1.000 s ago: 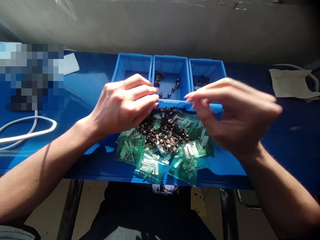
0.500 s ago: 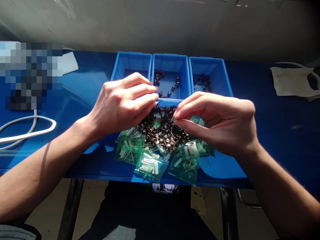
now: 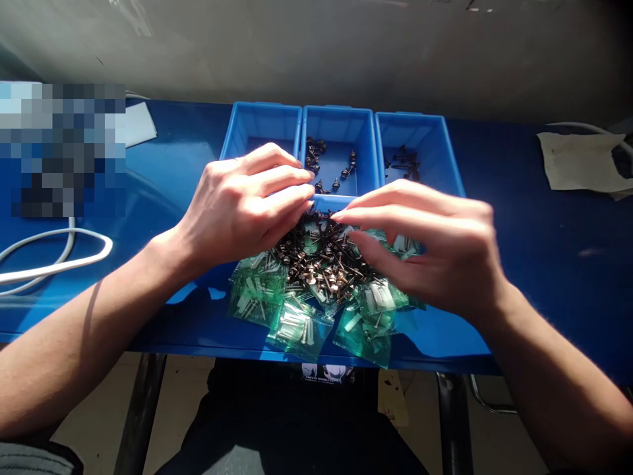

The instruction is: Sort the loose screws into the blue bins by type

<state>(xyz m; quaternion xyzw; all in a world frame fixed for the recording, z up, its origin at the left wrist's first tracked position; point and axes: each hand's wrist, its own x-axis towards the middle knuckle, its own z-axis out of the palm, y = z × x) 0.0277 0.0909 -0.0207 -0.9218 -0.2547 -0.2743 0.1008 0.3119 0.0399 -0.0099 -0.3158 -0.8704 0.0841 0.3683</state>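
A heap of dark and shiny screws (image 3: pixel 329 267) lies on the blue table in front of the bins. Over its right side hovers my right hand (image 3: pixel 435 244), fingers stretched out and thumb apart, with nothing visible between them. My left hand (image 3: pixel 252 201) rests at the heap's left edge, palm down, fingers extended and close together; its thumb and palm side are hidden. Around the near side of the heap lie several green plastic bags, one (image 3: pixel 299 326) holding screws and white wall plugs. The middle blue bin (image 3: pixel 341 122) has several dark screws in it.
The right blue bin (image 3: pixel 413 128) contains a few dark screws; the left blue bin (image 3: pixel 264 122) is partly covered by my left hand. A white cable (image 3: pixel 54 267) loops at the left. A paper sheet (image 3: pixel 576 161) lies at the right. The table edge (image 3: pixel 198 353) runs close to me.
My right thumb and fingers, pinched together before, have come apart, and the fingers have reached slightly left over the heap. My left hand has stayed in place.
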